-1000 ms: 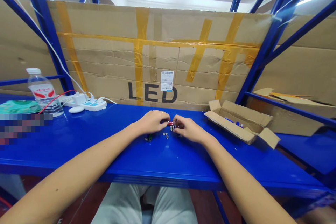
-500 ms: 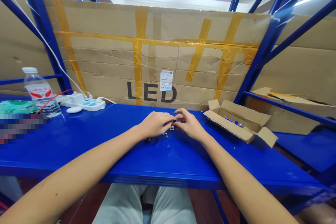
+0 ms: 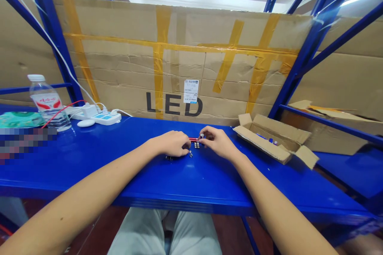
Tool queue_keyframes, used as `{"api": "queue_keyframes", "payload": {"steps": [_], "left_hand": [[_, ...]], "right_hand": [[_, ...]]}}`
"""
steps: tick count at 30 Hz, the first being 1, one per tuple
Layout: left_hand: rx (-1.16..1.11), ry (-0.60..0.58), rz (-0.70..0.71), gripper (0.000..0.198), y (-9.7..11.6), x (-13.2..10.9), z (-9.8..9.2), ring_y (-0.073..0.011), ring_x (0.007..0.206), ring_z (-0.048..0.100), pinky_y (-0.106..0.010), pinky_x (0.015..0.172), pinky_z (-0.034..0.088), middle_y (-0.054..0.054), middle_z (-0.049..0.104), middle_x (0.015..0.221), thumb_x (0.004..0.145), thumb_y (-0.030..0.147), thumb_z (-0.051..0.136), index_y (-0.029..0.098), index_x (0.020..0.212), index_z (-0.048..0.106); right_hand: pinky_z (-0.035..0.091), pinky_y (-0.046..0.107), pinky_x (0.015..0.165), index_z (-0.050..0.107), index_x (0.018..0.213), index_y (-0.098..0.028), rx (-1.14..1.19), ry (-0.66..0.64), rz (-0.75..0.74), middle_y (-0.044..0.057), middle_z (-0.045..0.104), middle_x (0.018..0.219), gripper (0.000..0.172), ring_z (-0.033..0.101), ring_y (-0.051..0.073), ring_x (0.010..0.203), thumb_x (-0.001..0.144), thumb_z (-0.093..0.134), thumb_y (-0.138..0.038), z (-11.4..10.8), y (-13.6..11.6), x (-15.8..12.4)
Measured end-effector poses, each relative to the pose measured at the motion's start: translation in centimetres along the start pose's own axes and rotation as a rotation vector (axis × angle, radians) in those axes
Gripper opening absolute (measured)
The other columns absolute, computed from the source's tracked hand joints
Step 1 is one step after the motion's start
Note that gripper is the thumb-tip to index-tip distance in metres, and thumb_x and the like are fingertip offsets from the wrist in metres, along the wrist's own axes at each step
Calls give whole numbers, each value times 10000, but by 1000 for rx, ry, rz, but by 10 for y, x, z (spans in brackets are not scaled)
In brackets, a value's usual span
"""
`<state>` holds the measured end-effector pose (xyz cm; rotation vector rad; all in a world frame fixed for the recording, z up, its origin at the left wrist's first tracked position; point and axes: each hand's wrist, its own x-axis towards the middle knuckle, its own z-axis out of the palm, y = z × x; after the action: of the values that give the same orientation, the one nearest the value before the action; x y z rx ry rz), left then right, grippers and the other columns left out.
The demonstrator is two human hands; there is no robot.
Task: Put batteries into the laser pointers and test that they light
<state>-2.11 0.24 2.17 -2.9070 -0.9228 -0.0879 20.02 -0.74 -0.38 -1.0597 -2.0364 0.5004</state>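
Note:
My right hand (image 3: 220, 142) pinches a small silvery metal piece (image 3: 202, 136) between thumb and forefinger. My left hand (image 3: 176, 143) rests low over the table with its fingers curled and the thumb pressed in; what is in them, if anything, is hidden. A thin red rod-like thing (image 3: 194, 139) shows between the two hands, its left end behind my left fingers. Just below it several small metal pieces (image 3: 196, 145) sit in a tight group. One more loose metal piece (image 3: 190, 153) lies by my left thumb, and a few dark, shiny bits (image 3: 169, 158) lie under my left wrist.
On the blue table (image 3: 185, 183) an open cardboard box (image 3: 263, 143) with blue items inside stands to the right. At the left are a water bottle (image 3: 49, 105), a white power strip (image 3: 104, 117) with cables, and a green packet (image 3: 20, 119). A large cardboard sheet (image 3: 125, 63) stands behind.
My hands, close together before, have moved apart. The left one shifted slightly left and down, so the red rod-like thing and the silvery piece in my right fingers now show.

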Motion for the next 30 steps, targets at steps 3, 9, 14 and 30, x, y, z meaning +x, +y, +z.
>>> {"api": "queue_keyframes", "payload": {"steps": [3, 9, 14, 30], "left_hand": [[6, -16, -1, 220, 2, 2, 2, -215, 813, 643, -287, 685, 421, -53, 724, 887, 823, 263, 560, 240, 954, 736], [1, 3, 21, 141, 2, 6, 4, -214, 808, 621, -295, 722, 410, -56, 704, 809, 818, 193, 582, 201, 846, 720], [-32, 183, 1, 105, 1, 8, 3, -211, 816, 620, -297, 729, 424, -64, 694, 825, 831, 209, 583, 169, 820, 679], [-115, 358, -4, 205, 5, 6, 2, -195, 883, 657, -291, 766, 471, -58, 708, 975, 910, 215, 461, 187, 1009, 638]], "right_hand": [[455, 274, 589, 574, 908, -198, 60, -14, 29, 12, 650, 750, 152, 590, 149, 639, 801, 627, -292, 1, -2, 0], [450, 262, 569, 567, 894, -198, 65, -28, 48, -2, 639, 729, 112, 585, 134, 603, 799, 609, -241, 2, -2, -1], [449, 264, 584, 597, 873, -192, 21, -72, 63, -3, 640, 722, 96, 591, 139, 619, 781, 613, -219, 3, -1, -1], [440, 280, 655, 615, 852, -186, 41, -42, 24, 0, 652, 753, 92, 574, 147, 681, 761, 613, -200, 2, 4, 2]]}}
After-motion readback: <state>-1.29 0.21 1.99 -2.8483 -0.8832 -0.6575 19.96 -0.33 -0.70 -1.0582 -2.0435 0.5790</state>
